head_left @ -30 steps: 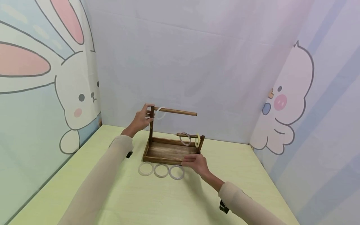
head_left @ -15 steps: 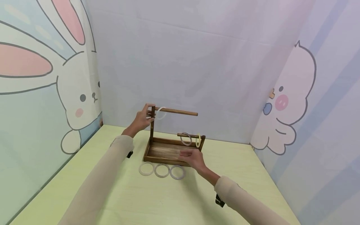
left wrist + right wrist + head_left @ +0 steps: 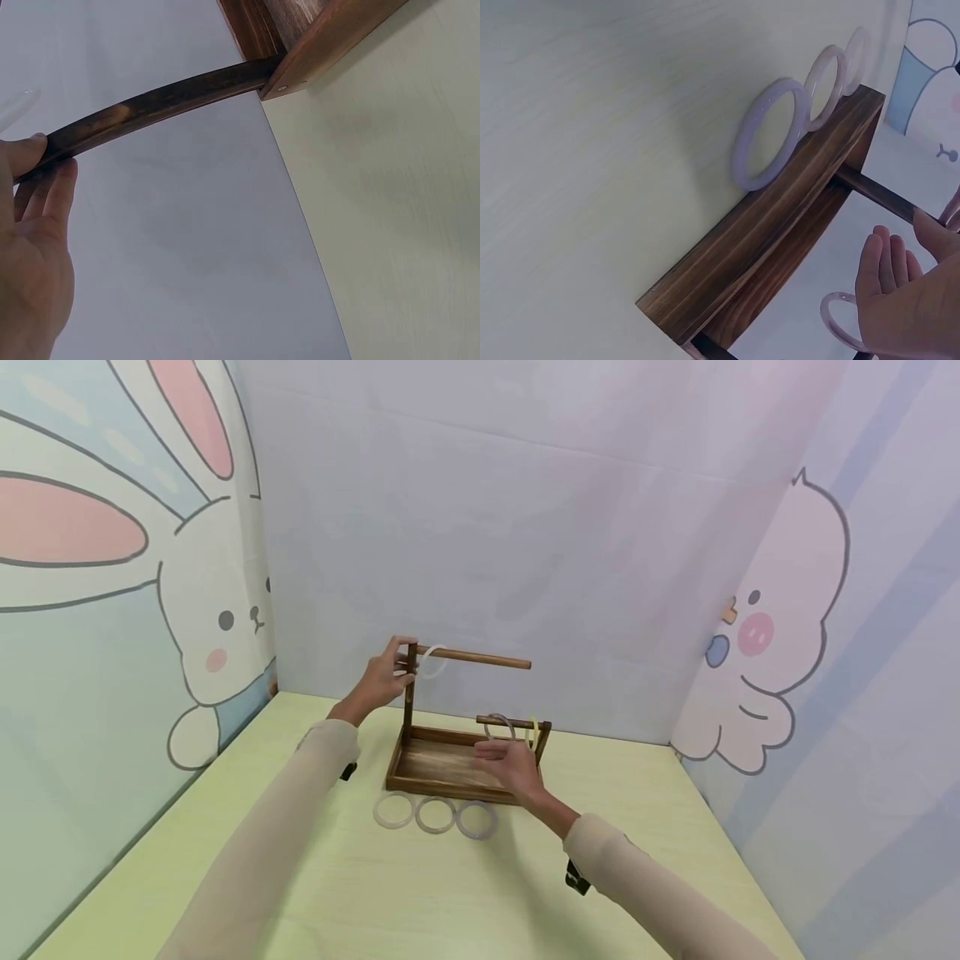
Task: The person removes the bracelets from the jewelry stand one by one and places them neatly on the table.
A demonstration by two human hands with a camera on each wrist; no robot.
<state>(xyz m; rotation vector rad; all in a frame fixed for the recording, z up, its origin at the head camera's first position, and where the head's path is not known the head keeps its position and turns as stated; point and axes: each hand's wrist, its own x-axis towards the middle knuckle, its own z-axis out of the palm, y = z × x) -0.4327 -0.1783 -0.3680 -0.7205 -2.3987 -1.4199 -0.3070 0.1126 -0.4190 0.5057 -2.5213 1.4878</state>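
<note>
A wooden bangle stand (image 3: 386,777) has a tray base, a tall post with an upper bar (image 3: 491,658), and a short post with a lower bar. My left hand (image 3: 381,678) grips the tall post near its top; in the left wrist view the thumb and fingers press on either side of this post (image 3: 157,101). A white bangle (image 3: 424,663) hangs on the upper bar. On the lower bar hang a greyish-purple bangle (image 3: 513,728) and a yellow bangle (image 3: 536,727). My right hand (image 3: 516,767), fingers straight, hovers over the tray just before the lower bar, holding nothing.
Three pale bangles lie in a row before the tray: a whitish bangle (image 3: 393,827), a greyish bangle (image 3: 435,832) and a lilac bangle (image 3: 742,150). Cloth walls with a rabbit (image 3: 198,635) and a chick (image 3: 787,610) enclose the pale yellow table (image 3: 420,902).
My right hand has risen from the tray's front edge, up and slightly left towards the lower bar. The left hand keeps its hold on the post, and the bangles stay where they were.
</note>
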